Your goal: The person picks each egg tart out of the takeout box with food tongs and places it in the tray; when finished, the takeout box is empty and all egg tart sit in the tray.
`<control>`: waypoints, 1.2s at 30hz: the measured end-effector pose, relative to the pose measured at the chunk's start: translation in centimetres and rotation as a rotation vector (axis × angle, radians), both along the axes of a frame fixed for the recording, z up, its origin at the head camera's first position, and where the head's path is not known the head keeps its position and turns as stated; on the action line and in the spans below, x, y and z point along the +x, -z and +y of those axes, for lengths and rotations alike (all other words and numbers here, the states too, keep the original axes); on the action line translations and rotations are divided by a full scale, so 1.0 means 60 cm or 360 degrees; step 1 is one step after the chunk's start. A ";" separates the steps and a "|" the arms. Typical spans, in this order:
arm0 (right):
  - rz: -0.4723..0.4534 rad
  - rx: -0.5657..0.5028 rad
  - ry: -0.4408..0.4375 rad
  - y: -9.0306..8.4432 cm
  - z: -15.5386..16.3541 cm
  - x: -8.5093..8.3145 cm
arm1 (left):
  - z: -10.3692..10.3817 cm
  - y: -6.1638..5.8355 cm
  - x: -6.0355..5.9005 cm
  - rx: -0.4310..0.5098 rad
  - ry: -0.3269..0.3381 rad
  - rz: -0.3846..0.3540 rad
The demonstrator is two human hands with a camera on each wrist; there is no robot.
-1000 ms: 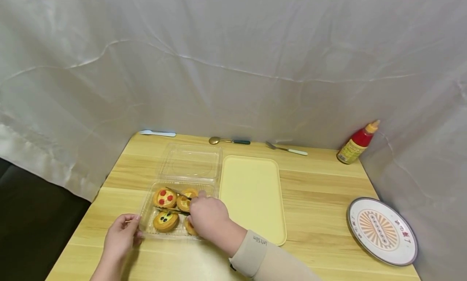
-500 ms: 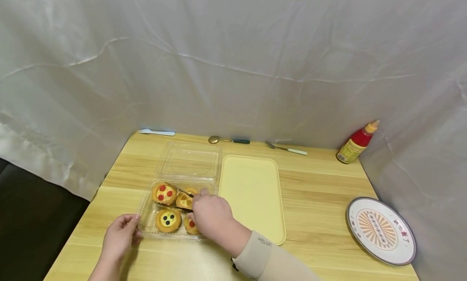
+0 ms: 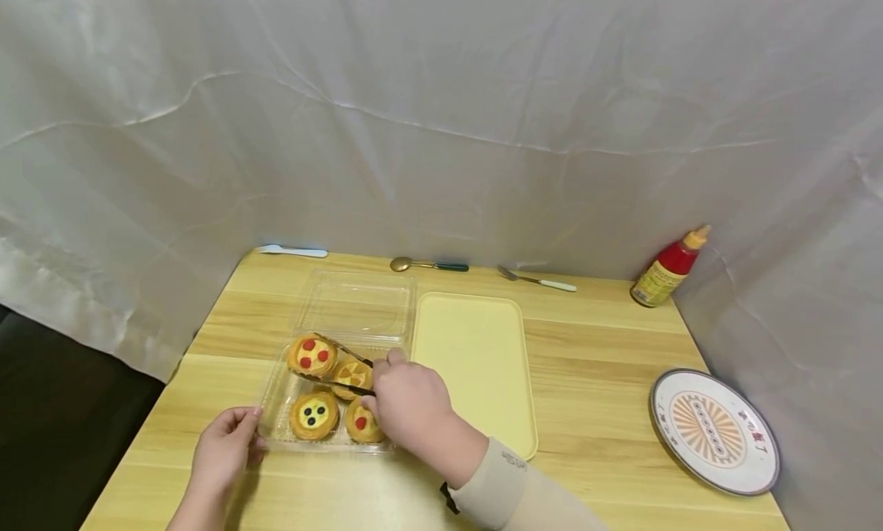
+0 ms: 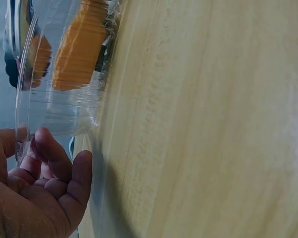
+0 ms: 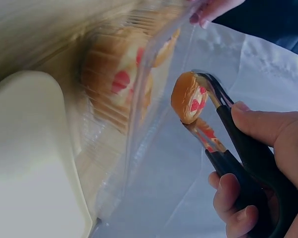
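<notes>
My right hand (image 3: 414,401) holds black-handled tongs (image 5: 243,153), whose metal ends grip a tart with red berries (image 5: 189,97). In the right wrist view that tart is raised above the rim of the clear plastic container (image 3: 272,408). A tart with dark berries (image 3: 313,416), one with a yellow pattern on top (image 3: 352,376) and another red-berry tart (image 3: 362,421) sit in the container. At its near left corner, my left hand (image 3: 222,453) pinches the rim between thumb and fingers. The tongs and right hand partly cover the patterned tart.
Right beside the container lies a pale yellow tray (image 3: 472,362). A blue fork (image 3: 293,251), a spoon (image 3: 428,265) and a white-handled fork (image 3: 538,279) line the back edge. Farther right are a sauce bottle (image 3: 667,270) and a round plate (image 3: 748,462). The container's clear lid (image 3: 355,305) lies open behind it.
The tongs have lifted the red-berry tart upward and away from the dark-berry one. The dark-berry tart, tilted earlier, now lies flat. My right hand shifted slightly right; my left stayed on the rim.
</notes>
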State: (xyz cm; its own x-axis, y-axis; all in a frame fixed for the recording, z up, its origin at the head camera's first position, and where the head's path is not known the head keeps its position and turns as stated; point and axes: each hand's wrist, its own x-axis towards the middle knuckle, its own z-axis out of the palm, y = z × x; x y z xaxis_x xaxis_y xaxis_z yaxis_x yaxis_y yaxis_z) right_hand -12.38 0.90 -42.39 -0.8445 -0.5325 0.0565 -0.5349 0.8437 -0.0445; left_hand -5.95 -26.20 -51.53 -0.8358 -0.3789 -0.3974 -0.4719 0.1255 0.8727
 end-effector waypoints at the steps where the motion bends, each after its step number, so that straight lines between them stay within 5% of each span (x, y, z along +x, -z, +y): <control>1: -0.0002 -0.0004 0.0008 -0.002 0.002 0.000 | 0.000 0.000 0.000 -0.0007 0.0000 0.0000; 11: 0.0104 -0.0045 0.0071 -0.015 0.030 -0.008 | 0.003 0.001 0.002 -0.0043 -0.0013 0.0018; 23: -0.0068 -0.0243 0.0268 -0.030 0.077 -0.036 | 0.007 -0.002 0.000 -0.0061 -0.0002 0.0003; 36: -0.0057 -0.0300 0.0414 -0.034 0.131 -0.056 | 0.003 -0.005 -0.001 -0.0042 0.0031 -0.0027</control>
State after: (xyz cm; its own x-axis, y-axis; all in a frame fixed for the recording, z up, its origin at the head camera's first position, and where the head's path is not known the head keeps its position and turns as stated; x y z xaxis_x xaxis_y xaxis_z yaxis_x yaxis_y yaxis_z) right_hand -15.74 8.74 -40.34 -0.9542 -0.2814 0.1015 -0.2976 0.9272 -0.2276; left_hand -6.04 -26.04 -51.26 -0.8361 -0.3734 -0.4019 -0.4841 0.1575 0.8607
